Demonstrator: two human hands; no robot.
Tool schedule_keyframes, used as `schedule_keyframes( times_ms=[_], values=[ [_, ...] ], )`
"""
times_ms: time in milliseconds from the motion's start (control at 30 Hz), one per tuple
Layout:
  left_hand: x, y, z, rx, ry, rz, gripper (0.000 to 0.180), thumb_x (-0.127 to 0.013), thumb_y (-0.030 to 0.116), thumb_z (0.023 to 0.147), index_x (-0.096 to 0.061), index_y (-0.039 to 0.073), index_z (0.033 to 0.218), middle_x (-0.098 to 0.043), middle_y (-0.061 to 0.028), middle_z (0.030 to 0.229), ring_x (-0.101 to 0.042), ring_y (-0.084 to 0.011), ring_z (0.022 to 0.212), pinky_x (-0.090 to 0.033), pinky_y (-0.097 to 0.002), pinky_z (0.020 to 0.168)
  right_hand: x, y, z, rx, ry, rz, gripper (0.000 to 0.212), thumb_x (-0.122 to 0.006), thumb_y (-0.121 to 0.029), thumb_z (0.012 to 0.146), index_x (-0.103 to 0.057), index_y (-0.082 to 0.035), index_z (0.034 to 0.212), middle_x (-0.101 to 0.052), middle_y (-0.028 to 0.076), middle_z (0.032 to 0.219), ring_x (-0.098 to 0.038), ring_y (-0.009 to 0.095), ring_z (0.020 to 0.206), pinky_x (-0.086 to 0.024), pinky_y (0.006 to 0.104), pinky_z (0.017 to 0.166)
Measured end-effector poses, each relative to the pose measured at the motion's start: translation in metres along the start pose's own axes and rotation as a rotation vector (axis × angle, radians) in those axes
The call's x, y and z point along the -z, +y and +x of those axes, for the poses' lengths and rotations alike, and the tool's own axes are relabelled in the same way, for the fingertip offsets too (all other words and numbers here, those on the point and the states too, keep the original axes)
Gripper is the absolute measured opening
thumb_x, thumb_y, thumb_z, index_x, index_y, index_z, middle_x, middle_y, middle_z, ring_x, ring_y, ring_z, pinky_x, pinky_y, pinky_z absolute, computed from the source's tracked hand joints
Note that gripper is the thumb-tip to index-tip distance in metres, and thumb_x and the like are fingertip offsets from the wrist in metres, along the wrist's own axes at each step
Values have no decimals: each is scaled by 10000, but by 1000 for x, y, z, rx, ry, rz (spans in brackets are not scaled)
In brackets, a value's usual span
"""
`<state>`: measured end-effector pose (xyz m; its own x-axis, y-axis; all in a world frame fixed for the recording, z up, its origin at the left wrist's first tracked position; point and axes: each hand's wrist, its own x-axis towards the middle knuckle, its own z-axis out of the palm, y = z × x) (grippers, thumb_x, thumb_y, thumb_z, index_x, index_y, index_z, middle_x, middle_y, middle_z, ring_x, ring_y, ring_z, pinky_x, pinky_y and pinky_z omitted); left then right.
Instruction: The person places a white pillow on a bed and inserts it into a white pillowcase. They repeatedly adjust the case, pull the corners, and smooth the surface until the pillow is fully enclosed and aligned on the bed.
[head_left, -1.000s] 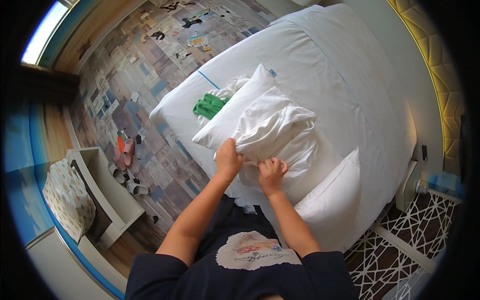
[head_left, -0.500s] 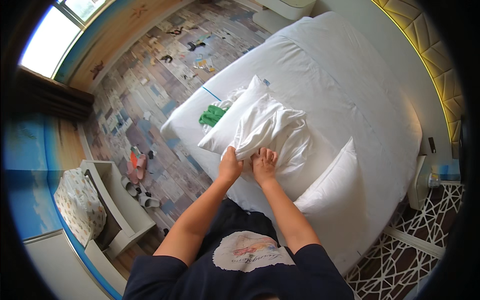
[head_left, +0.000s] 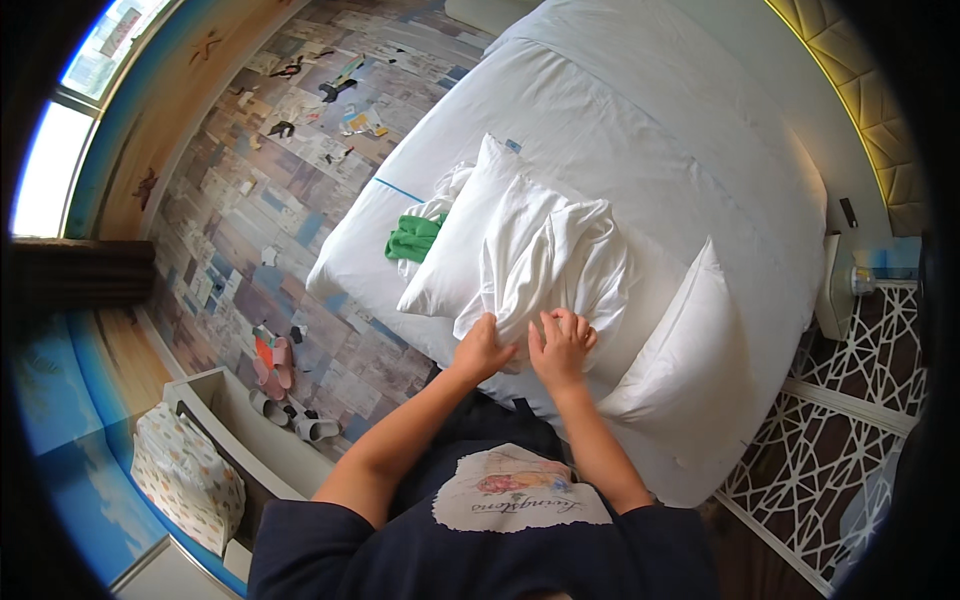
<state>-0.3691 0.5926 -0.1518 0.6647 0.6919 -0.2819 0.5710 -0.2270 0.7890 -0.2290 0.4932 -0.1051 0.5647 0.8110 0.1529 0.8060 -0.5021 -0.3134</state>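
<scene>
A loose white pillowcase (head_left: 560,245) lies crumpled on the bed, partly over a plump white pillow (head_left: 447,270). My left hand (head_left: 483,350) is closed at the pillowcase's near edge, pinching the fabric beside the pillow's lower corner. Just to its right, my right hand (head_left: 563,350) touches the same near edge, its thumb apart from its loosely bent fingers. A second white pillow (head_left: 680,335) rests to the right of my right hand. Beyond the first pillow are a bunched green cloth (head_left: 412,238) and some crumpled white fabric (head_left: 440,200).
The bed (head_left: 650,160) has a white sheet. On the plank-patterned floor (head_left: 225,235) lie pink slippers (head_left: 275,365), grey slippers (head_left: 318,429) and scattered small items. A white open cabinet (head_left: 250,425) with a patterned bag (head_left: 185,475) stands at lower left. A small bedside table (head_left: 832,290) is at right.
My view has shifted, moving the bed in the picture. My right hand has moved slightly right along the cloth's edge, and its fingers have loosened. The pillowcase is spread a little more.
</scene>
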Motion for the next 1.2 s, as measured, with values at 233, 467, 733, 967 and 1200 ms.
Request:
schedule_keyframes(
  times_ms=[233,467,733,967,1200],
  values=[
    [44,-6,85,-230,208,-46,177,-749,134,835,-612,26,866,-633,-203,1033,-588,-401,993,-479,-459,854,-54,-19,44,-390,-108,-82,706,-659,-463,910,-470,-21,1427,-595,128,1360,-479,330,1239,-264,517,1068],
    [43,13,215,-311,282,-80,124,-716,2,809,-629,11,898,-631,-204,1060,-578,-412,1031,-469,-469,903,-40,-24,73,-483,-29,-83,580,-703,-385,890,-536,-84,1357,-623,68,1269,-490,304,1193,-284,483,1031],
    [9,15,288,-106,156,-155,607,-694,87,891,-454,84,1448,-536,-230,1363,-558,-433,1174,-475,-450,997,-38,-5,94,-496,166,-125,547,-738,-386,868,-575,-92,1300,-655,48,1251,-511,288,1195,-281,511,1036],
    [42,46,250,-386,-60,-112,223,-601,86,966,-709,3,1143,-705,-189,980,-687,-289,893,-531,-355,816,-47,-2,129,-574,160,-92,607,-758,-416,853,-553,-67,1305,-674,83,1188,-502,303,1200,-244,539,1066],
    [63,51,201,-293,-67,-149,174,-579,26,973,-594,-17,1141,-613,-173,756,-590,-321,639,-466,-409,621,-67,-4,144,-676,-91,-64,422,-730,-326,867,-560,-61,1148,-686,152,976,-602,304,1009,-299,510,1000]
  ],
)
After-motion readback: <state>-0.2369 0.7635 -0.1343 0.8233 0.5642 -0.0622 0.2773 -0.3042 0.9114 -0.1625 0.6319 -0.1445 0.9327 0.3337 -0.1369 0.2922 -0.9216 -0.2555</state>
